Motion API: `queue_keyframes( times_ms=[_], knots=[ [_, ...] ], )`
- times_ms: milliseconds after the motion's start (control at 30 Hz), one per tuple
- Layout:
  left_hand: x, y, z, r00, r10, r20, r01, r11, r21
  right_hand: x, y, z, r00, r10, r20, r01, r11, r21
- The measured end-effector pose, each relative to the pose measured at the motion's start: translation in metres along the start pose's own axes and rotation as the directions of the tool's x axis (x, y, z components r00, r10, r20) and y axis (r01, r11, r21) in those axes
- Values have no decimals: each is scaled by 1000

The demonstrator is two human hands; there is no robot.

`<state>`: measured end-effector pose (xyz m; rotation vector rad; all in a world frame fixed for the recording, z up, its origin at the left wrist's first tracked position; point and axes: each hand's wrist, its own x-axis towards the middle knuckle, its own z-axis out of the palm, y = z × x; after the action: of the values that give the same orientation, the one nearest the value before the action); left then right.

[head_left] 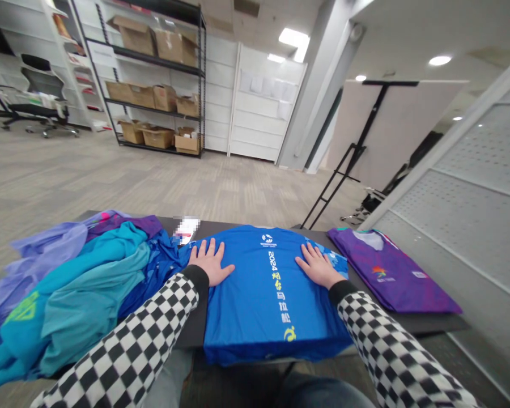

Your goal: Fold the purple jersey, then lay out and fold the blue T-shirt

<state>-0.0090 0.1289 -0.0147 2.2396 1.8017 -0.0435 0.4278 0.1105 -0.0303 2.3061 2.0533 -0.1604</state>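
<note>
A blue shirt (259, 300) with yellow and white lettering lies flat in front of me on a dark table (425, 323). My left hand (211, 262) rests flat on its left side, fingers spread. On its right side lies my right hand (317, 265), also flat with the fingers apart. Neither hand holds anything. Both sleeves are black-and-white checked.
A heap of teal, blue and lilac garments (68, 289) covers the table's left end. A folded purple shirt (386, 275) lies at the right end. Beyond are a black stand (348, 156), a metal shelf with cardboard boxes (157, 85) and an office chair (40, 93).
</note>
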Motion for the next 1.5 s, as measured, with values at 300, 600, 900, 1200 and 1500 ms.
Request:
queue_keyframes(
  times_ms=[300,600,900,1200,1500],
  knots=[
    [-18,41,-6,959,201,-198,-204,979,4,7,-32,-39,977,-14,-215,117,872,475],
    [-69,96,48,852,498,-161,-519,844,-137,47,-178,-46,908,-315,275,-341,-178,923],
    [-74,103,46,866,470,-168,-497,843,-206,107,-216,-41,856,-298,423,-501,-271,822],
    [-75,101,46,833,496,-245,-543,818,-191,115,-238,-51,934,-124,335,-356,-262,897],
    [-67,-19,-61,904,156,-399,-186,982,-37,-15,-178,-75,934,-357,14,48,163,985]
  ],
)
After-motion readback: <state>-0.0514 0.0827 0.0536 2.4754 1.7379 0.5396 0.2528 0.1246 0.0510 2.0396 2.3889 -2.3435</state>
